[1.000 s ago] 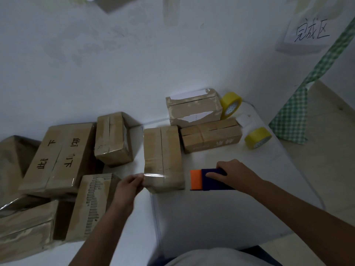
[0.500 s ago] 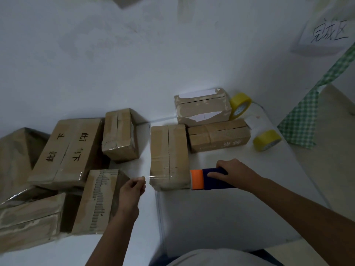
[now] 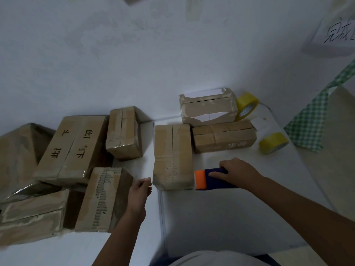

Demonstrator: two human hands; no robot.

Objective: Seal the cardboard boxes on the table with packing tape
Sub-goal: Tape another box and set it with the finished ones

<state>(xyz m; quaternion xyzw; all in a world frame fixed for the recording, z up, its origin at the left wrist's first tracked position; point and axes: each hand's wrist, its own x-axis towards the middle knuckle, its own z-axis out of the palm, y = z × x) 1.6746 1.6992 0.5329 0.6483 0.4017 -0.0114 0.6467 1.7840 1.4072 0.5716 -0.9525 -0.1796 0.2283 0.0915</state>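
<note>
A long cardboard box (image 3: 172, 154) lies on the white table (image 3: 230, 217), its top seam running away from me. My right hand (image 3: 236, 171) grips a blue tape dispenser with an orange head (image 3: 211, 179), pressed against the box's near right corner. Just left of the near left corner, my left hand (image 3: 139, 191) hovers with thumb and fingers pinched together on the end of the clear tape. The strand itself is barely visible, and a faint shiny band crosses the box's near end.
Two more boxes (image 3: 207, 108) (image 3: 222, 136) stand behind on the table, with two yellow tape rolls (image 3: 246, 106) (image 3: 272, 143) to their right. Several boxes (image 3: 71, 148) (image 3: 124, 133) (image 3: 103, 198) are piled on the left. A green checked cloth (image 3: 311, 123) hangs at right.
My left hand drew the clear tape from the box's near end out to the left. The dispenser moved up against the box's right corner. The view shifted slightly.
</note>
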